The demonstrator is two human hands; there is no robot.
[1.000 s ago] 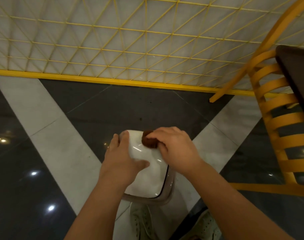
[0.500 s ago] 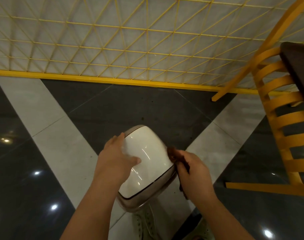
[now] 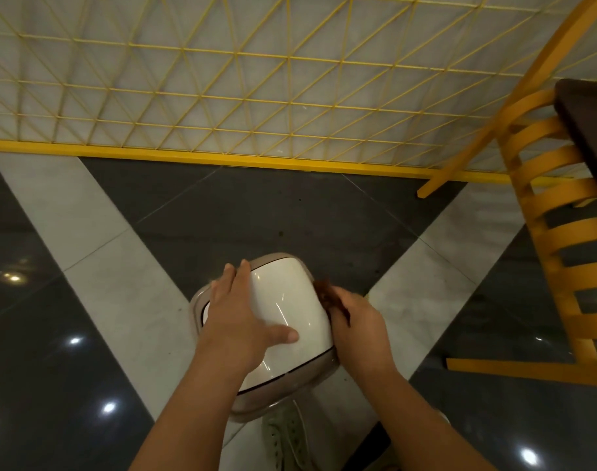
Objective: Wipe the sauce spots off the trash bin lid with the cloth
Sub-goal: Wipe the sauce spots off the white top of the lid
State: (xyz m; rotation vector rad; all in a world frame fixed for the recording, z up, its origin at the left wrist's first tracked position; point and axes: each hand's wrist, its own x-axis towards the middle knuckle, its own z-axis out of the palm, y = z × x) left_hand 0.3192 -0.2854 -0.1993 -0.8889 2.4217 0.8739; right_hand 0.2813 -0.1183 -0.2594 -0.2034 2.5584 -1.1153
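A small trash bin with a glossy white lid (image 3: 283,300) and a beige rim stands on the floor below me. My left hand (image 3: 236,317) lies flat on the lid's left side, fingers straight along the edge and thumb spread across the white top. My right hand (image 3: 358,331) grips a dark brown cloth (image 3: 327,295) and holds it against the lid's right edge. No sauce spots show on the visible white surface.
A yellow wooden chair (image 3: 562,232) stands to the right, close to the bin, with a dark tabletop (image 3: 589,130) above it. A yellow lattice partition (image 3: 256,96) runs across the back. My shoes (image 3: 287,436) are under the bin on the glossy grey and white floor.
My right hand carried the cloth from the lid's far top to its right edge. The left hand shifted further over the lid's left side and the bin turned slightly.
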